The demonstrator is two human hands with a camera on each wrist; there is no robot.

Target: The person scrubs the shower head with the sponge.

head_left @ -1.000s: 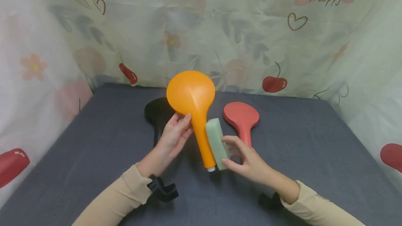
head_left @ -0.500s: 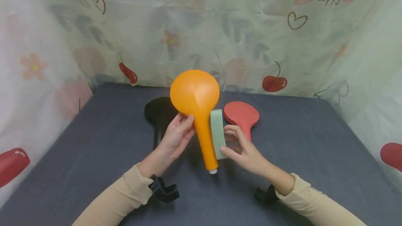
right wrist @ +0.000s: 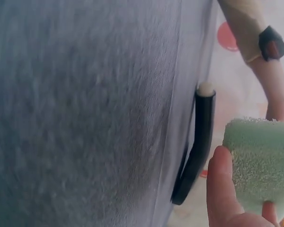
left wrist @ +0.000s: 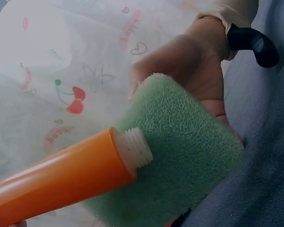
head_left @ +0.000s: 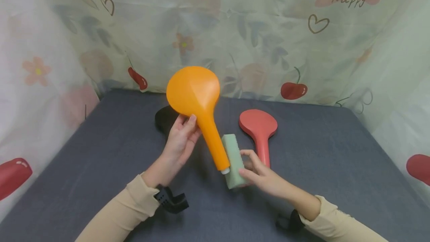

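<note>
Sleeves: beige [head_left: 117,212], with a black wrist mount [head_left: 173,199] by each cuff.
Right hand [head_left: 260,173]: pinches the sponge; the right wrist view shows digits pressed to it more closely than the head view does.
Sponge [head_left: 234,163]: pale green, held in the air beside the lower handle of the orange paddle; its broad, porous face shows in the left wrist view, while from the head it looks narrow.
Orange paddle [head_left: 195,92]: raised and tilted, round head up; whether it touches the sponge I cannot tell.
Neck [left wrist: 139,147]: white; its screw thread shows only from the left wrist, a plain stub from the head.
Left hand [head_left: 181,139]: grasps the orange paddle where head meets handle.
Red paddle [head_left: 258,124]: on the dark cloth [head_left: 322,160], beyond the right hand.
Black paddle [head_left: 164,119]: partly hidden from the head; the right wrist view reveals its handle and pale tip.
Backdrop [head_left: 231,29]: printed curtain, "happy" and cherries.
</note>
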